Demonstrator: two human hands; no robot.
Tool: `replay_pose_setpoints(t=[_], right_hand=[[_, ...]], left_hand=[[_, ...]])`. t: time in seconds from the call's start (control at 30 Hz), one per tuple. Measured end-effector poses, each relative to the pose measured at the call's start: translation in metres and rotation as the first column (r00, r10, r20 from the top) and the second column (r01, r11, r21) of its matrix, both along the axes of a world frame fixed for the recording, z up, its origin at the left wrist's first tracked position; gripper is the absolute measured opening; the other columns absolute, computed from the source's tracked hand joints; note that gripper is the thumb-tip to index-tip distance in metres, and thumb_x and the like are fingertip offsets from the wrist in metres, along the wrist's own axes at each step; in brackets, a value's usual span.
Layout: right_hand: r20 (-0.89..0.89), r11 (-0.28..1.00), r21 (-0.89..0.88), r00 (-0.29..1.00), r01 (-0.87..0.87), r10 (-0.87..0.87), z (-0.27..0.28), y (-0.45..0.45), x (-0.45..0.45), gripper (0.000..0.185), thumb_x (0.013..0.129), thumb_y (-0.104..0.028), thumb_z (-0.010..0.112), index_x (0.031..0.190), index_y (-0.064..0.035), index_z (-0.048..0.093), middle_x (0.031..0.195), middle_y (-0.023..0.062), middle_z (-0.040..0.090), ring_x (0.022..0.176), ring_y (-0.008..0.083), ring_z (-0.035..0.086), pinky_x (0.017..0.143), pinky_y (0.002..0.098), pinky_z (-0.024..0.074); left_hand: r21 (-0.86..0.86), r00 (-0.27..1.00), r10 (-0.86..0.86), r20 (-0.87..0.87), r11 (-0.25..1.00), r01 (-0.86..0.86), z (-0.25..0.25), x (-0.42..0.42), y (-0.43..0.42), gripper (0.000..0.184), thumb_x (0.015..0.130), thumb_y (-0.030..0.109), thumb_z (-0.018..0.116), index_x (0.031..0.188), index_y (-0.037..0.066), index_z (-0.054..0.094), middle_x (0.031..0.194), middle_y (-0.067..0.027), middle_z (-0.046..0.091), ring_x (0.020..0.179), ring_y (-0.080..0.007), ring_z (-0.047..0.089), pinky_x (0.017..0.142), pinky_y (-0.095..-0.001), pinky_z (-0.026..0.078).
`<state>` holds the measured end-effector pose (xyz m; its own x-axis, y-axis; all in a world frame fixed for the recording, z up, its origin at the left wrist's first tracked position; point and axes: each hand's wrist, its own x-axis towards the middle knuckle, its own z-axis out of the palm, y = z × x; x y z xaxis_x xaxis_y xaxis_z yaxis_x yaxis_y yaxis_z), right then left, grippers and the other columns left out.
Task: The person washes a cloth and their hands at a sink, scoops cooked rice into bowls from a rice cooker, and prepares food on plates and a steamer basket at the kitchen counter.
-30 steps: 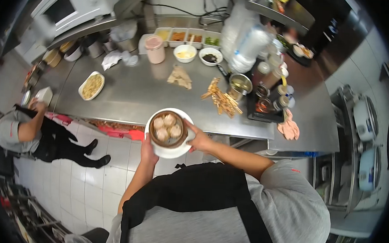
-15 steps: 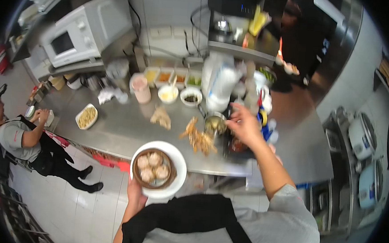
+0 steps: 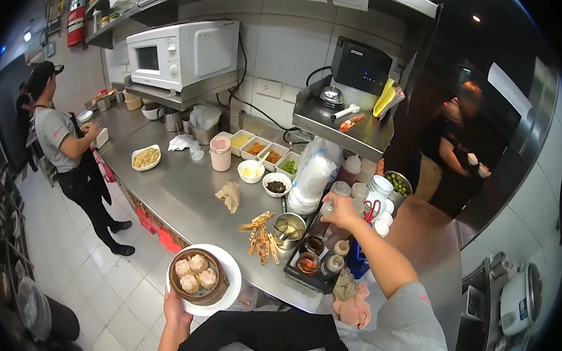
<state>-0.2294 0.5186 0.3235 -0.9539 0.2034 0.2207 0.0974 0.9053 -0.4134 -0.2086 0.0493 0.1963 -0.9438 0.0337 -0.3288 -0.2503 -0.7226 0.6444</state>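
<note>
My left hand [image 3: 178, 312] grips the rim of a white plate [image 3: 228, 276] from below, with its thumb on the near edge. On the plate sits a round bamboo steamer [image 3: 216, 294] holding several dumplings [image 3: 190, 282]. Over a black tray [image 3: 316, 282] of sauces, my right hand [image 3: 343, 213] has its fingers closed around the top of a clear container [image 3: 339, 189]. Jars of dark sauce [image 3: 314, 244] and red sauce [image 3: 308, 263] stand in the tray below it. A metal pot [image 3: 298, 223] with a spoon is left of the tray.
Wooden clips [image 3: 263, 239] and a crumpled cloth [image 3: 229, 196] lie on the steel counter [image 3: 195, 218]. Stacked plastic cups [image 3: 309, 184] and condiment tubs [image 3: 255, 149] stand behind. A co-worker [image 3: 64, 143] stands at left; another person [image 3: 454, 138] is beyond the opening.
The camera view has tilted up and shifted. My right hand has moved from beside the metal pot to the clear container at the back of the tray. My left hand still holds the plate.
</note>
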Motion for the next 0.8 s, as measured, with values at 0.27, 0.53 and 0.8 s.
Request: replay_pose_setpoints(t=[0.27, 0.53, 0.8], right_hand=[[-0.638, 0.707, -0.527, 0.769, -0.472, 0.038, 0.119, -0.072, 0.02, 0.06, 0.07, -0.01, 0.073, 0.121, -0.0051, 0.04, 0.098, 0.0051, 0.057, 0.09, 0.015, 0.056, 0.08, 0.0289, 0.0454], [0.039, 0.767, -0.215, 0.78, -0.604, 0.625, 0.096, -0.179, -0.015, 0.058, 0.061, -0.012, 0.072, 0.114, -0.0073, 0.049, 0.098, 0.0078, 0.058, 0.091, 0.0208, 0.055, 0.082, 0.0326, 0.043], [0.513, 0.718, 0.371, 0.774, -0.589, 0.37, 0.114, -0.277, -0.026, 0.049, 0.057, -0.017, 0.069, 0.104, -0.0105, 0.056, 0.077, 0.0144, 0.063, 0.077, 0.0328, 0.061, 0.068, 0.0411, 0.0473]], left_hand=[[0.054, 0.996, -0.063, -0.063, 0.996, 0.066, 0.038, -0.012, 0.027, 0.039, 0.093, 0.017, 0.043, 0.131, 0.008, 0.035, 0.126, -0.0122, 0.047, 0.112, -0.027, 0.049, 0.093, -0.0419, 0.044], [-0.032, 0.996, -0.038, -0.086, 0.999, 0.035, 0.073, -0.036, 0.014, 0.034, 0.096, 0.023, 0.039, 0.126, 0.008, 0.038, 0.118, -0.0097, 0.051, 0.106, -0.0232, 0.052, 0.089, -0.0396, 0.046], [-0.094, 0.992, -0.084, -0.094, 0.993, 0.075, 0.061, -0.038, -0.023, 0.033, 0.096, 0.024, 0.04, 0.123, 0.006, 0.043, 0.113, -0.0098, 0.054, 0.1, -0.0199, 0.054, 0.085, -0.036, 0.047]])
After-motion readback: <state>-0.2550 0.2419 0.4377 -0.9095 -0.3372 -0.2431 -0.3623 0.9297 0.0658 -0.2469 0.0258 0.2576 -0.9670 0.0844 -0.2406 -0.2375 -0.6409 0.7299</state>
